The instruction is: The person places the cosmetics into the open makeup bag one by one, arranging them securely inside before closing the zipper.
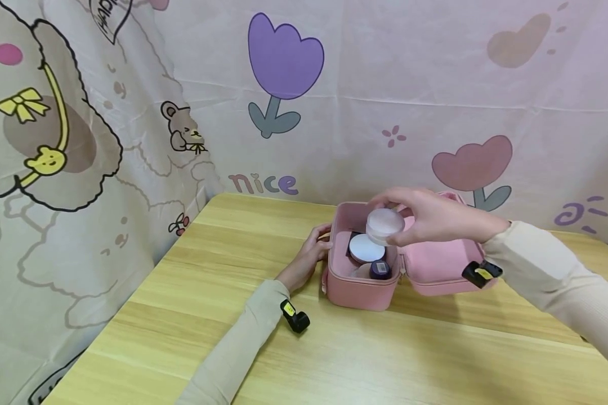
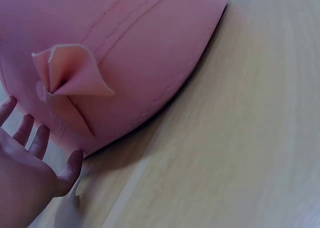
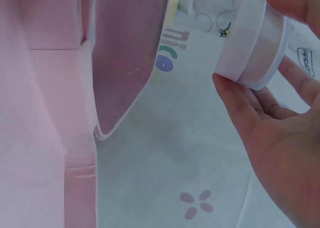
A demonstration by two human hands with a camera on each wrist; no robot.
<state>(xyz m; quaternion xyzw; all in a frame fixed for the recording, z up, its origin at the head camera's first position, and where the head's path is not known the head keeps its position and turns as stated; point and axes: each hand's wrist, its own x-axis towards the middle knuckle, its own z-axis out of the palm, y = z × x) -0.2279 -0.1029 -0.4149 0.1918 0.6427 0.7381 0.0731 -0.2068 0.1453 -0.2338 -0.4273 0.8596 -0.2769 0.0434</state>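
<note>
A pink cosmetic case [image 1: 362, 292] stands on the table with its lid folded out to the right. Above its opening my right hand [image 1: 425, 216] holds a round whitish cosmetic jar [image 1: 385, 224] between thumb and fingers. The right wrist view shows the jar [image 3: 250, 40] sideways, with a white band and a translucent part. Against the case's left wall rests my left hand [image 1: 306, 256], its fingertips touching the side; the left wrist view shows its fingers [image 2: 39, 142] near a pink bow [image 2: 75, 72]. Inside the case lie a round white-topped compact [image 1: 367, 248] and a small dark-capped container [image 1: 380, 270].
The case's lid [image 1: 441, 264] lies on the table to the right, joined to the case. A wooden tabletop [image 1: 208, 337] extends around it. Behind hangs a printed cloth [image 1: 385, 67], and another patterned cloth covers the left side.
</note>
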